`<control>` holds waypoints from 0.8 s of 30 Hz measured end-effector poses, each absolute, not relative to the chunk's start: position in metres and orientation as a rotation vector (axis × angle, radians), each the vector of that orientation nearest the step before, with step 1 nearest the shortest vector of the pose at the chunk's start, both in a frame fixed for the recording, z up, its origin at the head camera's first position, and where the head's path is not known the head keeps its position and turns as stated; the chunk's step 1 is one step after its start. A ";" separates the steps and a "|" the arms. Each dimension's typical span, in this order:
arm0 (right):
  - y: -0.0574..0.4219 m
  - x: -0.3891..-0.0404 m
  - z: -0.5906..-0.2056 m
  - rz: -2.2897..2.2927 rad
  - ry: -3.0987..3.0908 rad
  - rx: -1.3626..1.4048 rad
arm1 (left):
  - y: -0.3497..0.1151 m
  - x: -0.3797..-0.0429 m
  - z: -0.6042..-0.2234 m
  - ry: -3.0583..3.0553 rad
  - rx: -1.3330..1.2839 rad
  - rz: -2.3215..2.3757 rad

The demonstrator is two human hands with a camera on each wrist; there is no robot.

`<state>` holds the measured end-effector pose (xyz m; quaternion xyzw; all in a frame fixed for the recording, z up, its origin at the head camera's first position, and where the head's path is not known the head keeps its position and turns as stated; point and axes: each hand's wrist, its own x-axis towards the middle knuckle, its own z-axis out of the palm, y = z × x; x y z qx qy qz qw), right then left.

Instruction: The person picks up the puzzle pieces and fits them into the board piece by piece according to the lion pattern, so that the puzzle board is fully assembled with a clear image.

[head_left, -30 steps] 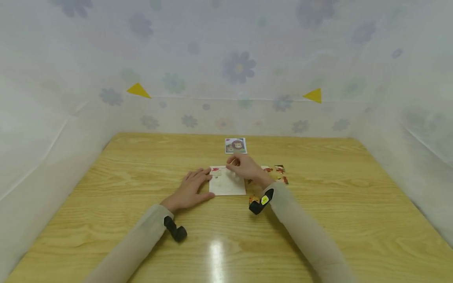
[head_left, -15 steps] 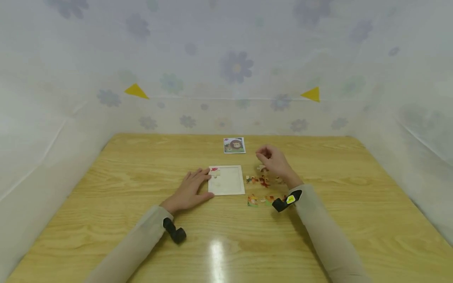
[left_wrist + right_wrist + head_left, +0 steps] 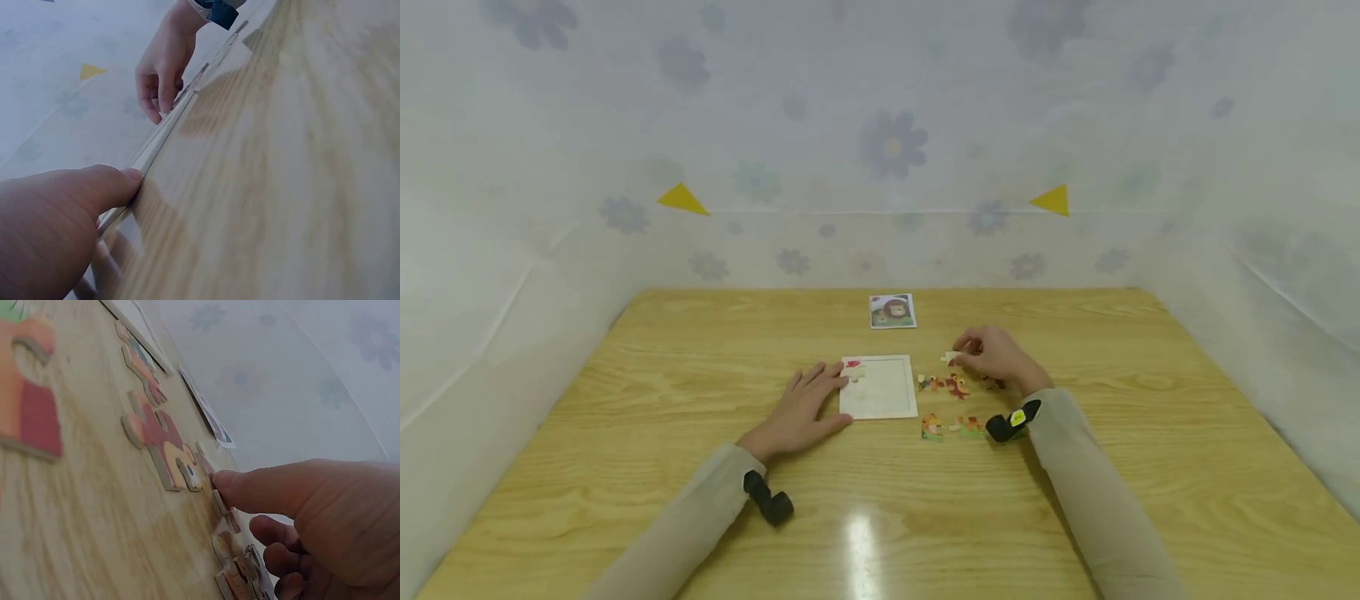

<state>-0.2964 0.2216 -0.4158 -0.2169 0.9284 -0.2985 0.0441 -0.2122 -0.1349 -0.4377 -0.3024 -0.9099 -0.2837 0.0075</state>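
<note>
A white puzzle tray (image 3: 878, 406) lies on the table, with one jigsaw piece (image 3: 854, 368) with a pink patch in its far left corner. Along its left side rests my left hand (image 3: 801, 408), fingers spread, the thumb (image 3: 119, 186) on the tray's edge in the left wrist view. To the right of the tray, my right hand (image 3: 996, 357) pinches a pale-edged puzzle piece (image 3: 950, 357) at the table; the thumb (image 3: 240, 487) touches it in the right wrist view, and the hand hides much of it.
Several loose puzzle pieces (image 3: 957, 386) lie right of the tray, with more pieces (image 3: 932, 427) in a nearer row. Behind the tray is a small lion picture card (image 3: 892, 312). Patterned cloth walls (image 3: 865, 225) enclose the table's back and sides.
My right hand has moved from over the tray to the right, then come down on a loose piece among the others. The left hand stays at the tray's left edge.
</note>
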 end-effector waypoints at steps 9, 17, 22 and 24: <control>0.215 -0.295 -0.415 -0.945 2.836 -0.634 | -0.137 -0.212 -0.436 -2.869 -0.931 -0.874; 0.208 -0.295 -0.419 -0.983 2.855 -0.680 | -0.137 -0.211 -0.435 -2.874 -0.931 -0.864; 0.194 -0.291 -0.419 -1.099 2.833 -0.705 | -0.136 -0.212 -0.436 -2.867 -0.948 -0.861; 0.186 -0.290 -0.419 -1.156 2.810 -0.705 | -0.135 -0.212 -0.436 -2.862 -0.948 -0.863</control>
